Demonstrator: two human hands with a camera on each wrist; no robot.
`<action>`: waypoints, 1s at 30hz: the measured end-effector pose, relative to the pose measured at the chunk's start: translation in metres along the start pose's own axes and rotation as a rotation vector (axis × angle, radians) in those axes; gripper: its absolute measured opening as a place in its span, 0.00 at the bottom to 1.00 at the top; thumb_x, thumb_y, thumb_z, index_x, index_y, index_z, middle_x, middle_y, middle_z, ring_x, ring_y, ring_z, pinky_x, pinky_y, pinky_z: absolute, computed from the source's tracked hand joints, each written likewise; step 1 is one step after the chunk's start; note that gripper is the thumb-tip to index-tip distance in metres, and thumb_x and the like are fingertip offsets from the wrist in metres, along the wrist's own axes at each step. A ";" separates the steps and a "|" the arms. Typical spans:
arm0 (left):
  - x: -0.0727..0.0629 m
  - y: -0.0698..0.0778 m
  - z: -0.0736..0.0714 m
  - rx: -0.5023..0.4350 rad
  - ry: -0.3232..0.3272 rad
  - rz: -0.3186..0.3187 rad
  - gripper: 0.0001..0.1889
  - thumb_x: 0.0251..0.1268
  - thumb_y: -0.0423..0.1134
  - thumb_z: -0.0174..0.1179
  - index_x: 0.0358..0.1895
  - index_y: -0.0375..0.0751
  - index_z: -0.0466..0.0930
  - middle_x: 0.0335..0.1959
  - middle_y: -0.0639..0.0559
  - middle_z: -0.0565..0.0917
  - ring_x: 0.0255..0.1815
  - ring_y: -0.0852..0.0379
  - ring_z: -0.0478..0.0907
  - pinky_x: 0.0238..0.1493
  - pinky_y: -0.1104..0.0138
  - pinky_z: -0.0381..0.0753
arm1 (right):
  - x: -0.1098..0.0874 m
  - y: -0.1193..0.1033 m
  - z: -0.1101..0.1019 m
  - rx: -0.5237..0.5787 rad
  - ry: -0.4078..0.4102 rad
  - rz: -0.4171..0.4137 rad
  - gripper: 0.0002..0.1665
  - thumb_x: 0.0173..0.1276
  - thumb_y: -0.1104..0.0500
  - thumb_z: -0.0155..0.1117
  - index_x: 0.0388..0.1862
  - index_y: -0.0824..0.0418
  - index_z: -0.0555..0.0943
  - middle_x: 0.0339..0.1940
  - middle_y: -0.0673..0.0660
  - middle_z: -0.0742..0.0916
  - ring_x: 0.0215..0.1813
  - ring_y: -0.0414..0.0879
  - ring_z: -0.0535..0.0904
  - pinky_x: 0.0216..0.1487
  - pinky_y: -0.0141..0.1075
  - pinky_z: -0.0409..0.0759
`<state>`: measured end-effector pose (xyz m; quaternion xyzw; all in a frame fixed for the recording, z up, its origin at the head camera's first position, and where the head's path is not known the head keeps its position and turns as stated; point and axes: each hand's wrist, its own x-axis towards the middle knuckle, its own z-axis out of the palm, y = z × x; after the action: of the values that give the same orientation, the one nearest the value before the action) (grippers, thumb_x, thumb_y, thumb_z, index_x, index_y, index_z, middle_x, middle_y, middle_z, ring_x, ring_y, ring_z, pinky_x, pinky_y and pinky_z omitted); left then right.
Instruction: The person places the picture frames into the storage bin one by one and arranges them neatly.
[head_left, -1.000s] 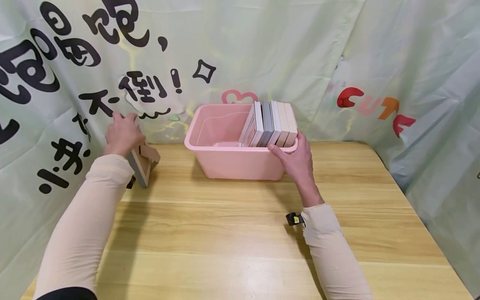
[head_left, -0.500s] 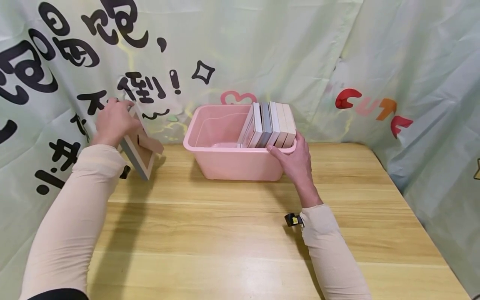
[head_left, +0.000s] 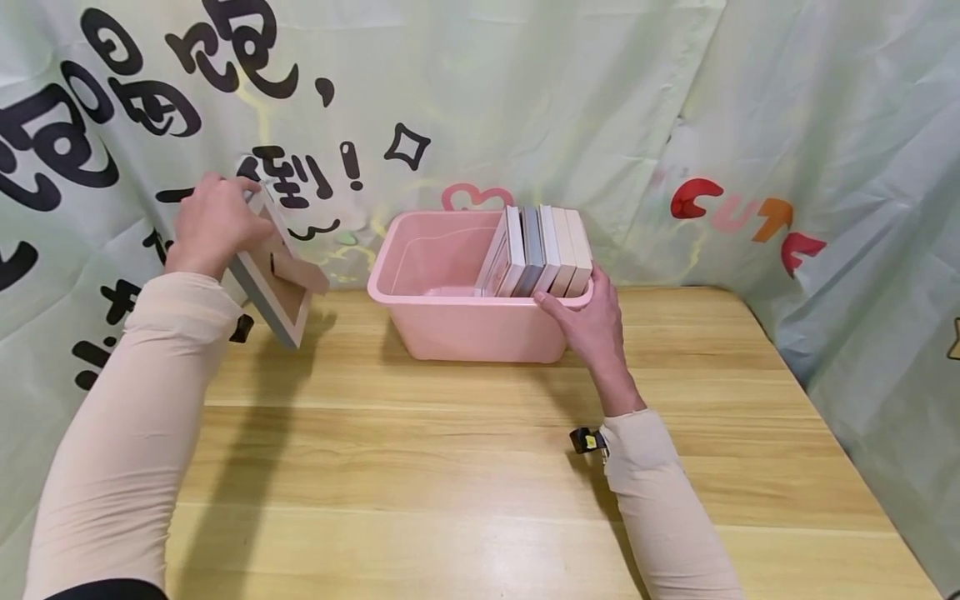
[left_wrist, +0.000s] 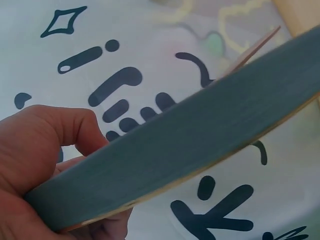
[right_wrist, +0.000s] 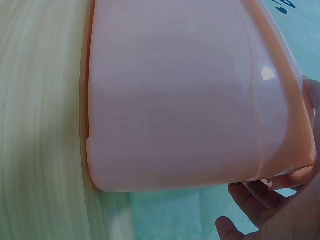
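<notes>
My left hand grips the upper end of a grey-edged picture frame at the left of the head view. Its brown back faces right, with the stand leg sticking out. The frame is tilted, its lower corner close over the table. In the left wrist view, thumb and fingers lie on both sides of the frame's grey edge. At the front right corner of a pink plastic bin, my right hand holds the rim, thumb over the front. Several thin frames stand upright in the bin's right half.
The bin stands on a wooden table, near its back edge. A pale green curtain with black characters and coloured letters hangs behind and on both sides. The left half of the bin shows its bare inner wall.
My left hand has lifted the picture frame up and slightly left, and more of its back now shows. The right hand stays on the bin, which has not moved.
</notes>
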<state>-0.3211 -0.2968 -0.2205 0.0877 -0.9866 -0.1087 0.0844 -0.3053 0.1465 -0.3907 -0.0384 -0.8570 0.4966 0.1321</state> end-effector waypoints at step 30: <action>-0.009 0.058 -0.048 -0.011 0.037 0.071 0.38 0.53 0.38 0.53 0.73 0.42 0.61 0.67 0.28 0.63 0.58 0.33 0.62 0.45 0.48 0.69 | 0.000 0.001 0.002 0.011 0.017 -0.018 0.63 0.48 0.26 0.67 0.78 0.45 0.51 0.70 0.58 0.68 0.69 0.54 0.65 0.68 0.54 0.64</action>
<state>-0.3125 -0.2485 -0.1622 0.0541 -0.9867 -0.1095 0.1070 -0.3061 0.1452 -0.3928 -0.0339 -0.8536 0.4995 0.1440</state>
